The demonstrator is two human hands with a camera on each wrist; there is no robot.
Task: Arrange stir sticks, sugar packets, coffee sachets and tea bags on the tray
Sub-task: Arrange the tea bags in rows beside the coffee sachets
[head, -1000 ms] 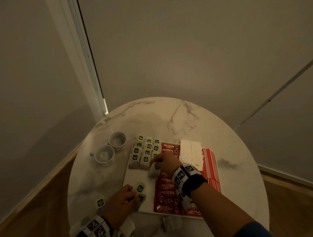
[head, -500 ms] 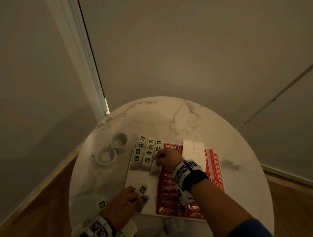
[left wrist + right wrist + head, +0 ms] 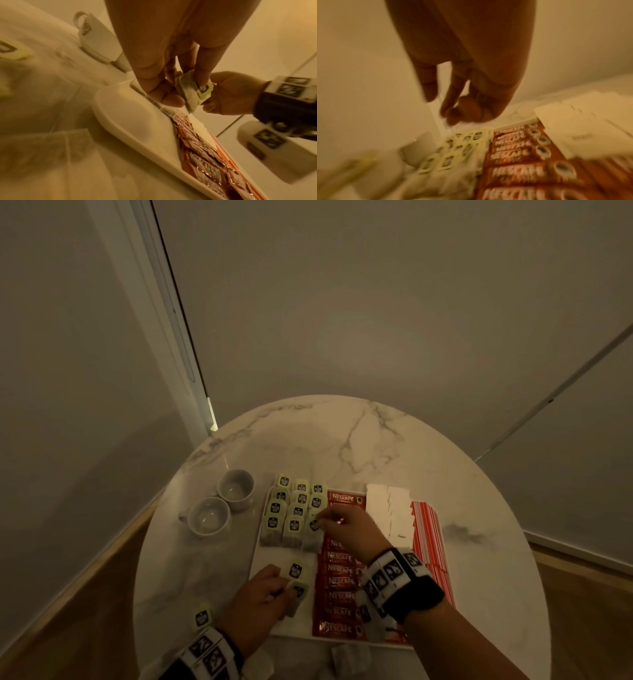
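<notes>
tea bag (image 3: 197,92) pinched by left hand (image 3: 255,607) (over the tray (image 3: 130,121)).

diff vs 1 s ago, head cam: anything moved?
Little. The right hand stays at the near end of the green-tagged tea bag rows on the white rectangular tray, edging slightly toward them. The left hand keeps pinching a tea bag at the tray's near left corner. The red coffee sachets are unchanged.

Dim, warm-lit corner. Plain pale walls (image 3: 342,302) behind, split by a white vertical door frame (image 3: 161,320) at left. Round white marble table with grey veins (image 3: 342,440) close against them. Brown wooden floor (image 3: 85,594) below, pale skirting (image 3: 575,549) along the right wall.
</notes>
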